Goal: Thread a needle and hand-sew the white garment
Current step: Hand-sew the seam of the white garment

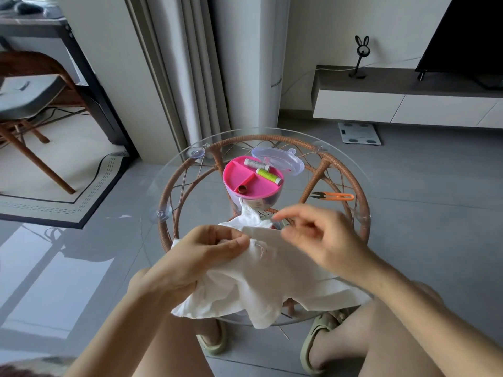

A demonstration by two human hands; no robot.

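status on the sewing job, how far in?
Done: sewing kit open; thread already shows in the white garment, so threading looks finished. In hand: left hand grips the fabric, right hand raised beside the stitches; needle not discernible. Left, probably: rest of seam, knot, cut with the orange thread snips lying on the glass table.

Left hand [206, 250] pinches; right hand [324, 238] hovers, fingers [295, 213] half-curled.

Home living room: television [471, 36], curtains [185, 63], rug [68, 191].
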